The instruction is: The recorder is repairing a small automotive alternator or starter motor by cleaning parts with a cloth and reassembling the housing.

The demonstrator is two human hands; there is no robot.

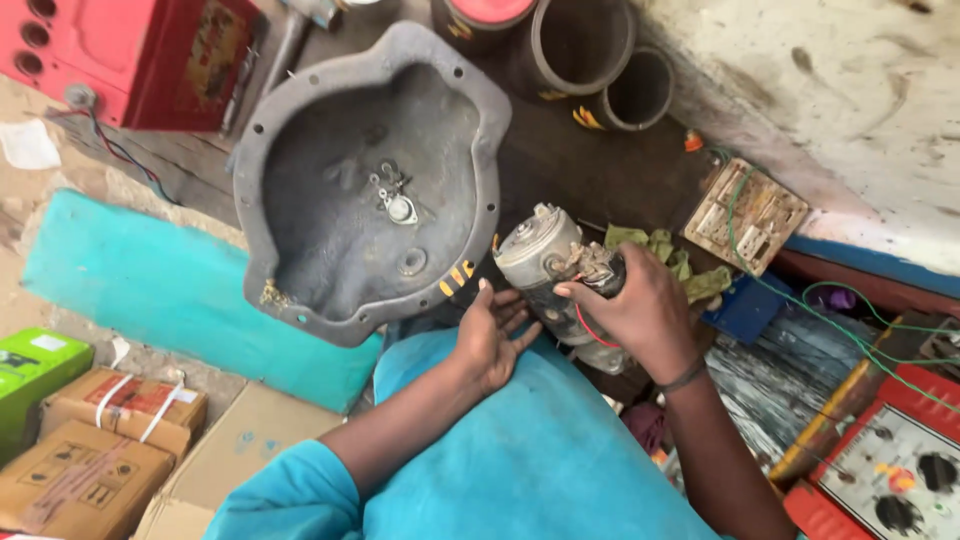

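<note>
Motor: we see a grey cylindrical motor held above the person's blue-clad knee, in front of a dark bench.
Right hand: our right hand wraps the motor's wired end, fingers closed on it; a red wire loops beneath.
Left hand: our left hand lies spread, palm up, fingertips just beside the motor's body.
Progress: we judge the work midway, with the motor off any mount and its wires loose.
Axis: long axis slants; capped end up-left, toward the grey cover.
Around: green rag, switch board, red box.
</note>
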